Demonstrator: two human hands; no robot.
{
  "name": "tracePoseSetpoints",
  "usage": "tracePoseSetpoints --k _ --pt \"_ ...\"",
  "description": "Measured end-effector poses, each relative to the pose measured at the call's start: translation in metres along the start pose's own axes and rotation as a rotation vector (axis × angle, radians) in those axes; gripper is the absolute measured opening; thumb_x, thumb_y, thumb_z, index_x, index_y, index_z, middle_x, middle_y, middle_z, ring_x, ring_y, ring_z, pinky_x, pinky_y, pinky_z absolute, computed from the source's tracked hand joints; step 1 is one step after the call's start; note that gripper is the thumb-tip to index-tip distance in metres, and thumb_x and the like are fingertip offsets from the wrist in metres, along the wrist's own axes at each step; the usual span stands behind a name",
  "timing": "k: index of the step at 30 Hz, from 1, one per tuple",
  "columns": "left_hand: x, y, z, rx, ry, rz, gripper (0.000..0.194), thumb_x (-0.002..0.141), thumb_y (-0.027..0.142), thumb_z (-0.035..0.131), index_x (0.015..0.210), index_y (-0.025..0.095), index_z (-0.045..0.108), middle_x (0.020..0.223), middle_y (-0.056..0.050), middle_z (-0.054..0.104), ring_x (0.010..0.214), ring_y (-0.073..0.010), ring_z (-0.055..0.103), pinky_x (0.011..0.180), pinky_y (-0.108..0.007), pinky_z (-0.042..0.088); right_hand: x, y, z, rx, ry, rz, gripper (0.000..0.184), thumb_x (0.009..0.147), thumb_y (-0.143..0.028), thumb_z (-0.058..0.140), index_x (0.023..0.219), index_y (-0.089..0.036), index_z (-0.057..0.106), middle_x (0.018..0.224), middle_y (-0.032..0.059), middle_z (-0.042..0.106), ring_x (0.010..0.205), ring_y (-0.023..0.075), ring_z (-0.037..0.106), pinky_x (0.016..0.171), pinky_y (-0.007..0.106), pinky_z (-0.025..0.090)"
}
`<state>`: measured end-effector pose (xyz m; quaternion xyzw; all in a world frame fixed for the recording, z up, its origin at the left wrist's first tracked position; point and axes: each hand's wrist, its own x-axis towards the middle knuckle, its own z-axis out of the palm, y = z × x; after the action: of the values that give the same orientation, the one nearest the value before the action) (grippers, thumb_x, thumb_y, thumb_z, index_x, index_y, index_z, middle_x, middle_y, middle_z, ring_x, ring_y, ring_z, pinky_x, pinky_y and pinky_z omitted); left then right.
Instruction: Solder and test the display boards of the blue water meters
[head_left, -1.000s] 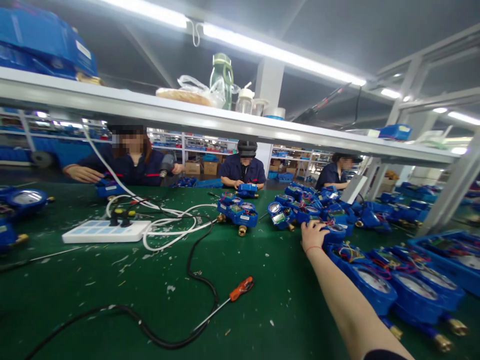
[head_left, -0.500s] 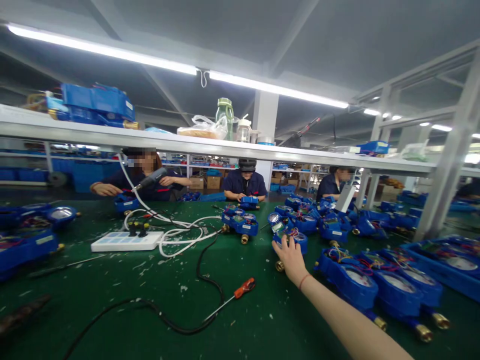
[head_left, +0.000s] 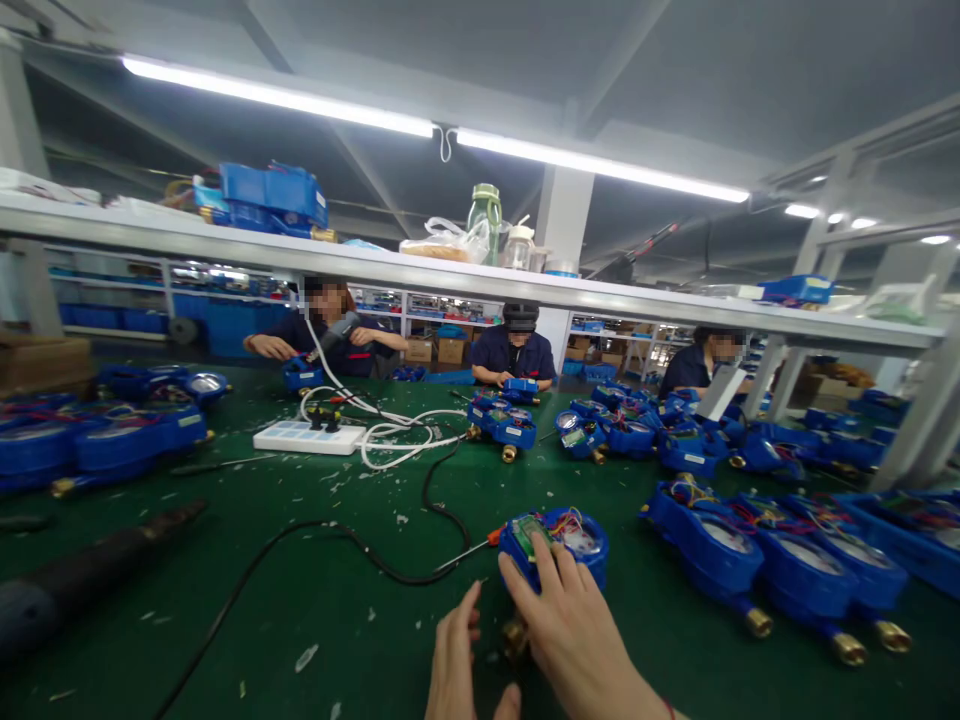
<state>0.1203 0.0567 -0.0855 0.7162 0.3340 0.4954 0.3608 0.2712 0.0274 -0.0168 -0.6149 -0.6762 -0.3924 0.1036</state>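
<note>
My right hand (head_left: 574,625) lies over a blue water meter (head_left: 592,552), with its fingers on the green circuit board (head_left: 527,530) and the near edge of the casing. Thin coloured wires and a round dial show beside the board. A brass pipe fitting (head_left: 514,640) sticks out on the near side, partly behind the hand. To the left of the meter, my left hand (head_left: 455,655) is open, thumb apart from the fingers, holding nothing. An orange-handled screwdriver (head_left: 463,553) lies just beyond, its handle partly hidden by the meter.
Several blue meters (head_left: 709,540) stand at right, with more (head_left: 112,435) at left. A dark tool (head_left: 97,565) lies at near left. A black cord (head_left: 300,527) crosses the green table toward a white power strip (head_left: 307,438). Above runs a shelf (head_left: 450,277); co-workers (head_left: 514,350) sit opposite.
My right hand has drawn the water meter from the far group toward me, beside the screwdriver. My left hand has come into view. The camera view has turned left.
</note>
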Motion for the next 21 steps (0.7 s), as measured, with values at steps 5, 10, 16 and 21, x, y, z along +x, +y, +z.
tracePoseSetpoints --k 5,10,16,21 --pt "-0.01 0.001 0.008 -0.067 0.086 0.081 0.073 0.086 0.044 0.052 0.146 0.016 0.02 0.15 -0.022 0.028 0.135 -0.0341 0.037 0.105 -0.051 0.038 -0.003 -0.011 -0.048 0.219 0.094 -0.148 0.058 0.07 -0.028 0.068 0.127 -0.024 0.057 0.122 0.0154 0.059 0.091 0.0332 0.063 0.07 0.042 0.054" --pt "-0.01 0.016 0.0 -0.114 0.05 0.043 0.081 0.084 0.058 0.054 0.149 0.021 0.023 0.15 -0.019 0.03 0.138 -0.0363 0.034 0.108 -0.052 0.037 0.019 0.027 -0.095 0.642 -0.064 -0.116 0.035 0.083 -0.016 0.051 0.117 -0.024 0.057 0.109 0.0001 0.064 0.092 0.0177 0.062 0.079 0.03 0.052" --pt "-0.01 0.022 -0.004 -0.056 0.051 0.029 0.078 0.083 0.062 0.052 0.148 0.029 0.024 0.147 -0.014 0.032 0.137 -0.0361 0.036 0.106 -0.054 0.038 0.055 0.066 -0.074 0.894 0.001 0.085 0.02 0.093 -0.018 0.048 0.106 -0.021 0.062 0.103 0.0015 0.063 0.097 0.0146 0.057 0.085 0.029 0.046" --pt "-0.013 0.019 -0.005 -0.039 0.058 -0.018 0.082 0.081 0.064 0.053 0.148 0.025 0.026 0.146 -0.016 0.032 0.134 -0.0377 0.04 0.101 -0.05 0.044 0.062 0.064 -0.042 1.099 -0.149 -0.018 0.021 0.095 -0.017 0.044 0.106 -0.02 0.061 0.107 0.0015 0.061 0.102 0.0155 0.054 0.091 0.034 0.043"
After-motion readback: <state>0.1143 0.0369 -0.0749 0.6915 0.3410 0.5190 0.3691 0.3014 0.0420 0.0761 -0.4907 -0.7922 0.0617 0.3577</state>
